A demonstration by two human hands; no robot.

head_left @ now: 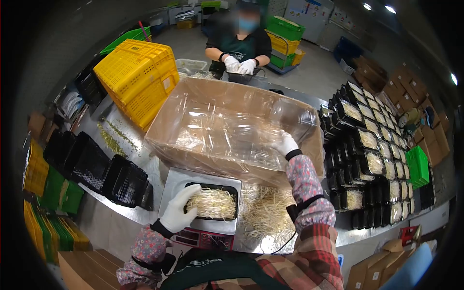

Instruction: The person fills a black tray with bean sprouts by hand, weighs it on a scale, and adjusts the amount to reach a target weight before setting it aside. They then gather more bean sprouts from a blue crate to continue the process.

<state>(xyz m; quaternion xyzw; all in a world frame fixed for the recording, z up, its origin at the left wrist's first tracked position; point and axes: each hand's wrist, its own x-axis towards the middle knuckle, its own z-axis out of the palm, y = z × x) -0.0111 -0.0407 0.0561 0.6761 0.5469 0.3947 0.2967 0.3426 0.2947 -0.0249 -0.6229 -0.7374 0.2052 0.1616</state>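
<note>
My left hand (178,214), in a white glove, rests on the near left edge of a black tray (211,203) full of pale sprouts (215,202), fingers curled loosely over the rim, touching rather than clamping. The tray sits on a metal scale (180,186) at the near edge of the bench (128,121), red display panel facing me. My right hand (285,144), also gloved, reaches up to the right rim of a big cardboard box (232,126) lined with clear plastic; fingers bent onto the liner at the edge, can't tell if the grip really pinches it. Loose pile of sprouts (268,212) lies on the bench just right of the scale, in front of the box. Stacks of empty black trays (96,166) to my left, yellow crate (137,79) tilted behind them. Rows of filled, wrapped trays (372,140) stacked to the right. Across the bench a co-worker's gloved hands (240,65) touch a dark tray (244,76). Green crates (285,27) stand behind that person.
</note>
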